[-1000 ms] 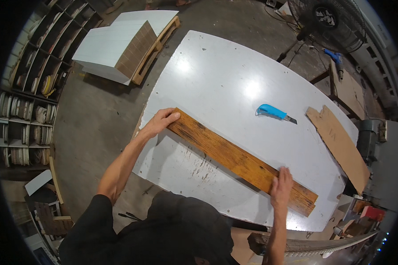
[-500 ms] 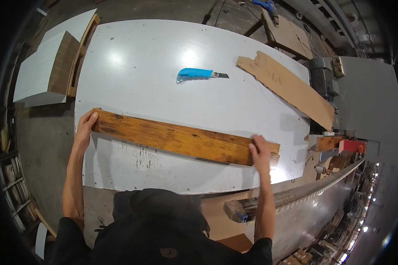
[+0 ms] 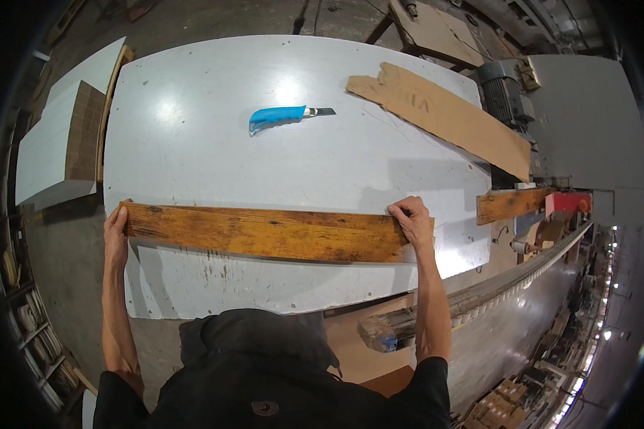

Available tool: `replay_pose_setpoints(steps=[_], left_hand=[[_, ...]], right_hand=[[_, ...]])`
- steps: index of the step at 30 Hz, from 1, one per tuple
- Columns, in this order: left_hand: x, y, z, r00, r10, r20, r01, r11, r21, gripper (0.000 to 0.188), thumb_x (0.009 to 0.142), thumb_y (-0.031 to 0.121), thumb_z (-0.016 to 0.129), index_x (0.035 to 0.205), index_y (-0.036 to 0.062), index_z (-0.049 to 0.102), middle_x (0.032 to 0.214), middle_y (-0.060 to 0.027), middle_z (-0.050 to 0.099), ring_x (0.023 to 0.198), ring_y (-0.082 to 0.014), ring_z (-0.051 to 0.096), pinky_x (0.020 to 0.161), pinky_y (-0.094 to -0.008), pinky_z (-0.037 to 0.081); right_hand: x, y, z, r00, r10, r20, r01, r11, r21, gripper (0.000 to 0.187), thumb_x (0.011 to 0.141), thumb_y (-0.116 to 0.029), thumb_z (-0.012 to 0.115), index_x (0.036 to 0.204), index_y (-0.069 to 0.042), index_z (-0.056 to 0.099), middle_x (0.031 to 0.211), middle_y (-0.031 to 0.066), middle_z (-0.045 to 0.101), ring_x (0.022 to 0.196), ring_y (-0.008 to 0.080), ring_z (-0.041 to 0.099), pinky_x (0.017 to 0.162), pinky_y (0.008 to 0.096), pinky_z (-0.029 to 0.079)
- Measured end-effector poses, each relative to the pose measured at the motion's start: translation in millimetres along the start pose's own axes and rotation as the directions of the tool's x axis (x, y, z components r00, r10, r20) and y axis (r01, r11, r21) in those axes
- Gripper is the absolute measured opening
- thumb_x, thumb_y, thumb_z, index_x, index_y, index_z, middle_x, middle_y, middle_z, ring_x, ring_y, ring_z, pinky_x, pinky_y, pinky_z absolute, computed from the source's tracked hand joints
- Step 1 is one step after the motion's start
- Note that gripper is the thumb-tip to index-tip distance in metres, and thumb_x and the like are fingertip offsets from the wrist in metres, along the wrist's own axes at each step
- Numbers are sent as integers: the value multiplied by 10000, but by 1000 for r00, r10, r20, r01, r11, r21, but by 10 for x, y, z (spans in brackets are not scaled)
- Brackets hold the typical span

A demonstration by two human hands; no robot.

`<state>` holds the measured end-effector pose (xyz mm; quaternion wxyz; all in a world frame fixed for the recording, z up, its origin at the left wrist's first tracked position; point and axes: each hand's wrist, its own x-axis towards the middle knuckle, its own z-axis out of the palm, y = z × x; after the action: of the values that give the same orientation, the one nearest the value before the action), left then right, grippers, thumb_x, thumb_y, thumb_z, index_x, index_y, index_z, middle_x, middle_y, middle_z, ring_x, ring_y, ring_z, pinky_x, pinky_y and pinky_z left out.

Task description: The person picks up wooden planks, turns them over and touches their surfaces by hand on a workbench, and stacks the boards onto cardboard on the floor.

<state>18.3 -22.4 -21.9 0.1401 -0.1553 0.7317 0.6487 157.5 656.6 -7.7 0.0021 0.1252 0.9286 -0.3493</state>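
Observation:
A long brown wood plank (image 3: 265,234) with dark weathered grain lies crosswise near the front of the white table (image 3: 215,164). A thin strip of brown wood shows along its far edge; whether this is a second plank beneath I cannot tell. At the left end my left hand (image 3: 116,225) is closed on the plank, thumb on top. My right hand (image 3: 413,220) grips it close to the right end, fingers curled at the far edge. Beyond the plank lies a blue utility knife (image 3: 279,116), its blade out and pointing right.
A torn cardboard strip (image 3: 444,114) lies at the table's far right. Past the right edge, another plank (image 3: 511,206) sticks out beside a red part (image 3: 567,204) of a grey machine (image 3: 587,129). White stacked panels (image 3: 50,150) stand at the left.
The plank now lies straighter across the picture, and my right hand's fingers have curled at its far edge. The plank by the machine sticks out further left. The view has shifted.

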Motion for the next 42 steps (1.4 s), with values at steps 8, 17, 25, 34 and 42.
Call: replay_pose_setpoints(steps=[8,17,25,34,42], left_hand=[[-21,-71,-60,985,46,-165,-50,999,-18,445,976,313,579,1244,-41,592,1119,-76,622,1025,-159,565,907,-297,436],[135,-250,-124,973,159,-166,-104,949,298,384,953,315,618,1052,-55,646,888,-66,647,796,-168,566,749,-331,462],[-294,107,54,860,479,-177,-237,680,694,405,869,68,645,1249,-46,561,1199,-155,612,1133,-261,566,989,-375,446],[-1265,922,4620,750,97,654,-82,995,-53,468,904,202,674,1262,-66,537,1110,-136,652,975,-178,625,843,-296,520],[-1514,1044,4794,847,105,522,-100,994,-38,226,833,161,721,927,-44,709,853,-63,688,779,-130,609,714,-286,504]], right_hand=[[-855,-373,535,992,128,2,-97,758,-645,739,994,-490,371,1507,1,165,1585,199,78,1475,333,50,1206,433,56],[-599,-486,214,933,-293,207,356,832,-425,933,814,-611,618,1467,-17,314,1497,204,327,1412,383,251,1145,507,211],[-706,-167,-87,843,450,-295,-37,595,803,587,911,-320,650,1371,-14,452,1273,137,548,1168,227,535,937,363,472],[-6,1126,-1479,524,730,-440,418,230,879,496,892,-119,671,1331,-18,462,1256,102,552,1104,261,561,937,436,496],[-648,-502,-358,577,792,-200,213,91,973,618,826,-175,766,1326,15,456,1244,102,551,1130,239,518,976,371,438]])
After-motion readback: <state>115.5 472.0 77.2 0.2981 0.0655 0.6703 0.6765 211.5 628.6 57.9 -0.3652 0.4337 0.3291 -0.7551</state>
